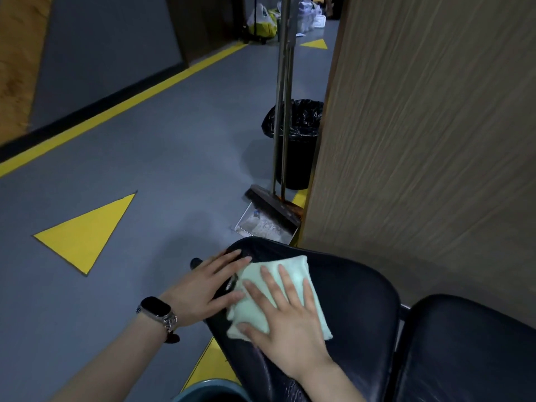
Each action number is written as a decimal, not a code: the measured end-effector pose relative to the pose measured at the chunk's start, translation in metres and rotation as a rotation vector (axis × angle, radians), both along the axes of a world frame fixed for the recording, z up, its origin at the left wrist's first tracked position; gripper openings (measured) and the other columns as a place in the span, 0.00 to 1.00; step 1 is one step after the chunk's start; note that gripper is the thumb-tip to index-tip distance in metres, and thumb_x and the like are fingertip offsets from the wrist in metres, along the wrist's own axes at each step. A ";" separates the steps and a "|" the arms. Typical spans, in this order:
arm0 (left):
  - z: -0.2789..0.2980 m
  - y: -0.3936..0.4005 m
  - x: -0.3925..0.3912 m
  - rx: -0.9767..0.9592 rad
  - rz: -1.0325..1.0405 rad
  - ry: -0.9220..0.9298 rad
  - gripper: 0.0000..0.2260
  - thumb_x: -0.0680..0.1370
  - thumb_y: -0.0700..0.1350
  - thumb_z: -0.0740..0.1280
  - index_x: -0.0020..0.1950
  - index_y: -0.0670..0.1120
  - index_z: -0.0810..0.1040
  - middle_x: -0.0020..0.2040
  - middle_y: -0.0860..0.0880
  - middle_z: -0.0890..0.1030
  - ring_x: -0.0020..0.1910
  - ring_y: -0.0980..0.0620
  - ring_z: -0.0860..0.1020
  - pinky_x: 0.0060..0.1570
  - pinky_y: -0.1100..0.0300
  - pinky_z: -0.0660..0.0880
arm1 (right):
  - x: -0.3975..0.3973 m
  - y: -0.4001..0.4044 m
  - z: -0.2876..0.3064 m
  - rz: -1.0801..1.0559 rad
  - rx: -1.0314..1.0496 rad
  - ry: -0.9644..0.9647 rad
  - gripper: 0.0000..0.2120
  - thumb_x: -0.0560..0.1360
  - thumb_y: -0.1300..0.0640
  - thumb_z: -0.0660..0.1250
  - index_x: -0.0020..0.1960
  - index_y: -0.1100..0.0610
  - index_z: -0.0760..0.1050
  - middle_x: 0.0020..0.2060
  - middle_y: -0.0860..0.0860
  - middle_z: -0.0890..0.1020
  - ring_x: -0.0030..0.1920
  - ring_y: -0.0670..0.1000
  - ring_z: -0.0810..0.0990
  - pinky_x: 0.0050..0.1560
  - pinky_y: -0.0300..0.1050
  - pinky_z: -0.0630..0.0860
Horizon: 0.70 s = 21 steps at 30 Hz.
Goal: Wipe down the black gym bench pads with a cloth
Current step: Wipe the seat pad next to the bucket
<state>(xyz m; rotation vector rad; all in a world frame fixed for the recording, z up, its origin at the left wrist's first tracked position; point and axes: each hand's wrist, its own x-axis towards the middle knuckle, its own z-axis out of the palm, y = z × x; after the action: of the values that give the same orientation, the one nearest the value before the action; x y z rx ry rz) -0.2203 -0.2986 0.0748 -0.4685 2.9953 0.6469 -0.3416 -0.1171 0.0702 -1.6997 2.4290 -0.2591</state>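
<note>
A folded pale green cloth (295, 274) lies on the left black bench pad (359, 297). My right hand (287, 320) presses flat on the cloth with its fingers spread and straight. My left hand (208, 285), with a black watch at its wrist, rests on the pad's left edge, its fingers straight and its fingertips touching the cloth's left side. A second black pad (470, 349) sits to the right, apart from the first by a narrow gap.
A wood-grain wall panel (429, 140) stands close behind the pads. A broom and metal dustpan (264, 224) lean just beyond the pad, beside a black lined bin (298, 146). Grey floor with yellow triangles (84, 233) lies to the left. A blue rim (208, 391) shows at the bottom.
</note>
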 end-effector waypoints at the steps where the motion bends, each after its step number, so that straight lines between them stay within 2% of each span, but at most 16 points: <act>1: 0.000 0.002 0.000 -0.006 0.009 0.004 0.27 0.73 0.73 0.43 0.71 0.70 0.43 0.75 0.60 0.50 0.74 0.59 0.47 0.72 0.57 0.53 | -0.006 0.010 0.000 -0.027 -0.003 0.010 0.30 0.73 0.30 0.52 0.70 0.41 0.67 0.71 0.47 0.69 0.73 0.53 0.61 0.66 0.59 0.55; 3: 0.001 0.003 0.000 -0.018 0.025 0.007 0.28 0.74 0.72 0.43 0.72 0.67 0.45 0.76 0.60 0.51 0.74 0.59 0.48 0.73 0.55 0.54 | -0.019 0.031 0.000 -0.105 0.023 0.005 0.30 0.75 0.30 0.48 0.72 0.41 0.65 0.72 0.47 0.67 0.73 0.53 0.59 0.68 0.58 0.53; 7: -0.001 0.000 -0.001 -0.017 0.041 -0.009 0.27 0.75 0.70 0.43 0.73 0.66 0.44 0.75 0.59 0.54 0.74 0.58 0.53 0.72 0.53 0.57 | -0.043 0.077 0.001 -0.317 0.054 -0.049 0.31 0.75 0.29 0.43 0.74 0.39 0.60 0.74 0.46 0.64 0.75 0.52 0.55 0.69 0.55 0.49; 9: -0.002 -0.001 -0.002 -0.018 0.029 -0.005 0.27 0.76 0.70 0.44 0.73 0.66 0.45 0.75 0.58 0.56 0.74 0.57 0.54 0.72 0.54 0.57 | -0.051 0.094 0.001 -0.413 0.046 -0.060 0.35 0.71 0.25 0.36 0.75 0.35 0.49 0.77 0.42 0.52 0.76 0.46 0.41 0.71 0.53 0.45; 11: -0.002 -0.001 -0.003 -0.018 0.021 0.000 0.27 0.76 0.70 0.45 0.73 0.65 0.46 0.75 0.58 0.55 0.74 0.57 0.55 0.72 0.54 0.57 | -0.054 0.102 0.002 -0.472 0.031 -0.088 0.40 0.61 0.22 0.25 0.72 0.32 0.35 0.74 0.37 0.36 0.71 0.41 0.25 0.73 0.52 0.37; 12: -0.001 -0.002 -0.003 -0.016 0.020 0.001 0.28 0.76 0.70 0.44 0.74 0.64 0.47 0.75 0.59 0.55 0.74 0.58 0.54 0.72 0.54 0.57 | -0.054 0.101 0.005 -0.491 0.047 -0.104 0.42 0.58 0.22 0.22 0.70 0.32 0.33 0.72 0.37 0.32 0.69 0.41 0.23 0.73 0.53 0.36; 15: -0.001 -0.002 -0.003 -0.012 0.012 0.011 0.29 0.75 0.70 0.44 0.74 0.62 0.49 0.75 0.59 0.53 0.74 0.59 0.52 0.72 0.55 0.56 | -0.054 0.087 0.009 -0.505 0.085 -0.100 0.42 0.56 0.24 0.18 0.70 0.34 0.30 0.72 0.39 0.31 0.71 0.46 0.25 0.72 0.57 0.35; 18: -0.002 -0.002 -0.004 0.001 0.016 0.029 0.28 0.75 0.70 0.44 0.74 0.63 0.49 0.75 0.60 0.54 0.73 0.60 0.54 0.72 0.57 0.56 | -0.055 0.061 0.008 -0.454 0.099 -0.060 0.42 0.55 0.28 0.14 0.69 0.37 0.26 0.74 0.43 0.32 0.73 0.51 0.27 0.67 0.58 0.31; 21: 0.000 -0.003 -0.004 -0.002 0.023 0.042 0.27 0.75 0.70 0.44 0.73 0.66 0.47 0.72 0.63 0.56 0.72 0.61 0.57 0.70 0.60 0.57 | -0.053 0.029 0.006 -0.389 0.109 -0.029 0.48 0.55 0.28 0.14 0.74 0.41 0.30 0.76 0.47 0.36 0.74 0.55 0.30 0.63 0.59 0.28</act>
<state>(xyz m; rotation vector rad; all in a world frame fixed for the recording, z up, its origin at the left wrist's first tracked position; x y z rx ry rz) -0.2247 -0.3012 0.0743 -0.4960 3.0345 0.6633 -0.3948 -0.0881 0.0765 -1.1616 2.6803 -0.1922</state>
